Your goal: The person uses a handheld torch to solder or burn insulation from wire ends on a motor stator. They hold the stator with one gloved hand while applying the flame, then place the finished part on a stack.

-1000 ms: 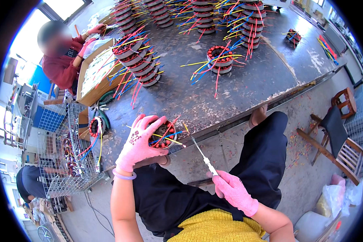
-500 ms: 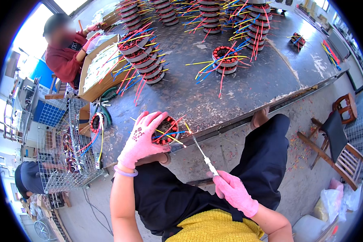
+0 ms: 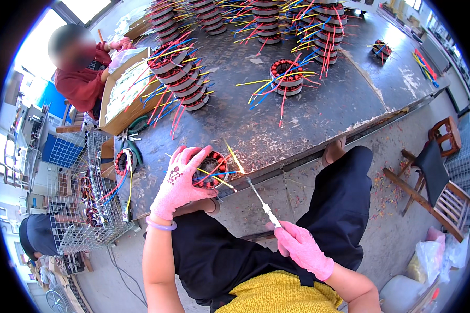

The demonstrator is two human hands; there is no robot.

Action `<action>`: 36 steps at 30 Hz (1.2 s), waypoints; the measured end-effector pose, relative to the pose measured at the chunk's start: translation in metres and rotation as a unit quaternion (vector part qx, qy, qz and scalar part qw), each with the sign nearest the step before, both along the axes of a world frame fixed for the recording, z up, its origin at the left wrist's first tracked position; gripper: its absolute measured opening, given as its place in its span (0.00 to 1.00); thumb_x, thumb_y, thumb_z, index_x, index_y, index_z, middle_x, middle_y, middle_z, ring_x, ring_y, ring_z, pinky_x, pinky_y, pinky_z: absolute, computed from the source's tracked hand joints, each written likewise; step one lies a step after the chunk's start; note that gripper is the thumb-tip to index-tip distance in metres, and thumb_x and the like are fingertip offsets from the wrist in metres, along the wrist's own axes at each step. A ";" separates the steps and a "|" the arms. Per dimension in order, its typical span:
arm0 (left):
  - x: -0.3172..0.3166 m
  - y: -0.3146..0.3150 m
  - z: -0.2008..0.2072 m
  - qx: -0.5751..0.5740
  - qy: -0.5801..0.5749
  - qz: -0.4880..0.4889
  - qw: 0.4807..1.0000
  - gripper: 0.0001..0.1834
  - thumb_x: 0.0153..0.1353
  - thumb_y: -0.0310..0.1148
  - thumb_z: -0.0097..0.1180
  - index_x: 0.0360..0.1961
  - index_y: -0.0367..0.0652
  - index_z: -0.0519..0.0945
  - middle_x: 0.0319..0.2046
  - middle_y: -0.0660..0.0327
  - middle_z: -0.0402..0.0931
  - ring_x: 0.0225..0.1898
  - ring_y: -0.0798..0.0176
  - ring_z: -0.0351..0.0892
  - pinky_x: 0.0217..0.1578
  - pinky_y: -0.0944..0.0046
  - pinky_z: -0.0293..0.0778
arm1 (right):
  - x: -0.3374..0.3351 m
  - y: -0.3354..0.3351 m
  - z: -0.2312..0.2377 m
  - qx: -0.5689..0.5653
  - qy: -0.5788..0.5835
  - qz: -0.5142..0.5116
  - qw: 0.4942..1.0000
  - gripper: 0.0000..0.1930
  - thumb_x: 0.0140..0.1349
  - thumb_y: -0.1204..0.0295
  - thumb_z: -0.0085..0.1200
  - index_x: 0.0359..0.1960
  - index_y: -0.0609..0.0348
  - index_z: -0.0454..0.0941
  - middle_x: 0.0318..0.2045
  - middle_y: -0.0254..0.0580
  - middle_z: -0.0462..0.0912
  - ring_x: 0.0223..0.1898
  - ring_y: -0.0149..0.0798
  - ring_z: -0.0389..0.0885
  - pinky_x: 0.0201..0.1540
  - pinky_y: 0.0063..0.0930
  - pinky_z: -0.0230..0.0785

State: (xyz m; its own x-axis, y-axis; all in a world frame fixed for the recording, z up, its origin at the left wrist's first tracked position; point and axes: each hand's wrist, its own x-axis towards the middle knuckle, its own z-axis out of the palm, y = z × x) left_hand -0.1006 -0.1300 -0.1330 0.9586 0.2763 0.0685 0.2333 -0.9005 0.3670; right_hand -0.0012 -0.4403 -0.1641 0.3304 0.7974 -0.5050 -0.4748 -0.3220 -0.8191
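Observation:
My left hand [image 3: 176,180], in a pink glove, is closed round the rim of a motor stator [image 3: 210,173] at the table's front edge. The stator has red-lined slots, with red, yellow and blue lead wires sticking out. My right hand [image 3: 300,246], also in a pink glove, grips a slim wand with a white handle [image 3: 269,213] and a thin metal shaft. Its far tip reaches the end of a yellow wire [image 3: 234,157] right of the stator, where an orange glow shows. I cannot make out exactly what kind of tool the wand is.
Stacks of stators [image 3: 180,78] stand along the table's far side. A single stator [image 3: 286,78] sits nearer. At left are another stator [image 3: 124,163], pliers [image 3: 136,136], a cardboard box [image 3: 109,115] and a wire basket [image 3: 89,208]. A co-worker [image 3: 81,78] is beyond the box.
The glow at the wand's tip is brighter. The yellow wire now runs up and left from the tip, and the blue wire's end is apart from it. Both hands keep their grips.

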 end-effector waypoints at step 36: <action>0.000 0.002 0.000 -0.013 0.008 0.005 1.000 0.54 0.36 0.43 0.78 0.68 0.45 0.66 0.64 0.52 0.67 0.69 0.41 0.58 0.72 0.46 0.50 | 0.000 0.000 0.004 -0.007 -0.003 0.005 1.000 0.17 0.74 0.64 0.45 0.51 0.66 0.76 0.20 0.30 0.70 0.22 0.23 0.67 0.27 0.23 0.62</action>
